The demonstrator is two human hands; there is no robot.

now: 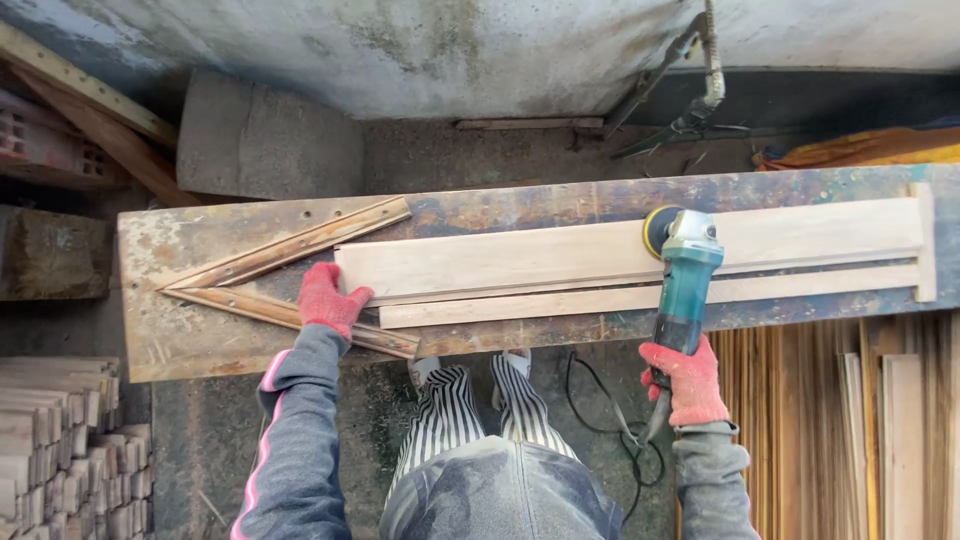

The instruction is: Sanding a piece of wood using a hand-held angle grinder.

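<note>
Gripping the teal body of an angle grinder (pixel 684 285), the right hand (pixel 686 383) is clenched around the tool's rear handle section. The hand wears a red knit glove. The grinder's yellow sanding disc (pixel 655 230) rests on the upper face of the wide pale board (pixel 620 250), right of the board's middle. A black power cord (pixel 610 425) runs from the rear of the grinder and loops down beside the person's legs.

The left hand (pixel 328 300), also in a red glove, is released flat with the fingers pressing on the left end of the wide board, where that end meets a V-shaped wooden stop (pixel 290 275). The stop is made of two strips fixed to the counter (pixel 160 250), with its point aimed left.

A narrower pale strip (pixel 600 300) lies just beside the wide board on the near side, running parallel to it. At the right end, a short cross piece (pixel 925 240) stands across the ends of both boards.

The counter is a long, worn plank with paint stains. Behind it stand a grey concrete block (pixel 265 140) and a stained wall. Stacks of cut wooden pieces (pixel 60 440) lie at the lower left, and long thin slats (pixel 850 420) stand at the lower right.
</note>
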